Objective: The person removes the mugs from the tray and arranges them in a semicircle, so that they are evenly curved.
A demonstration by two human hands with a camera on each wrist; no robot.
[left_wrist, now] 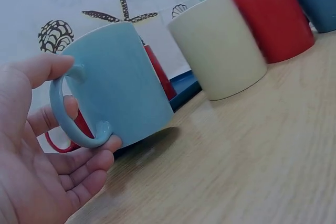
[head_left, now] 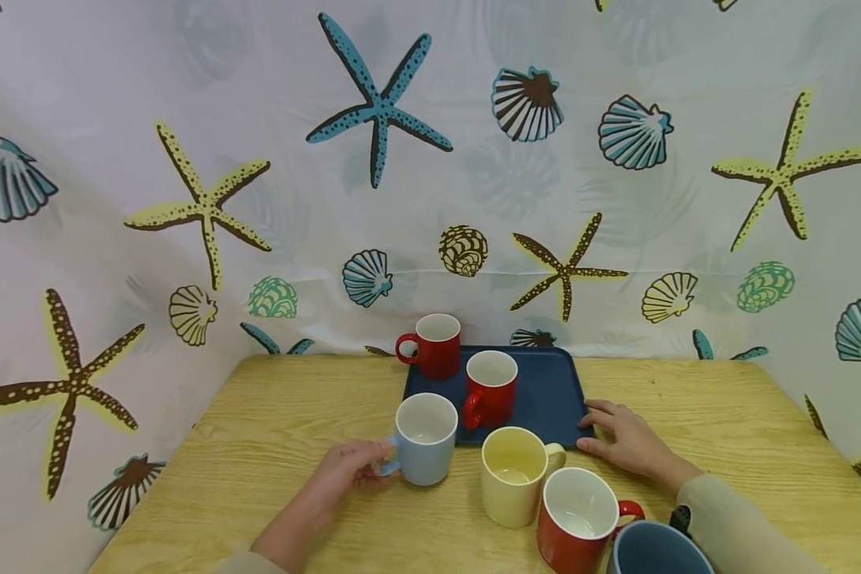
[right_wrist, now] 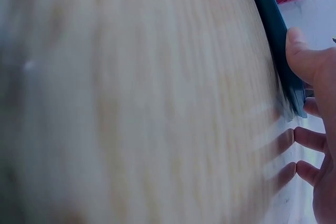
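Observation:
My left hand (head_left: 347,469) pinches the handle of a light blue mug (head_left: 426,446), white inside. In the left wrist view, this mug (left_wrist: 118,85) is tilted and its shadow falls on the table below it. A dark blue tray (head_left: 545,399) lies behind, bearing two red mugs: one at the back left (head_left: 439,355), the other nearer its middle (head_left: 491,391). My right hand (head_left: 624,438) touches the tray's front right corner with thumb and fingers spread along the edges; the right wrist view shows the thumb (right_wrist: 300,56) against the tray's rim (right_wrist: 275,40).
In front of the tray stand a pale yellow mug (head_left: 509,494), a third red mug (head_left: 574,534) and a darker blue mug (head_left: 660,550), which is cut off by the frame. They stand in a slanting row on the wooden table (head_left: 294,399). A patterned cloth (head_left: 430,199) hangs behind.

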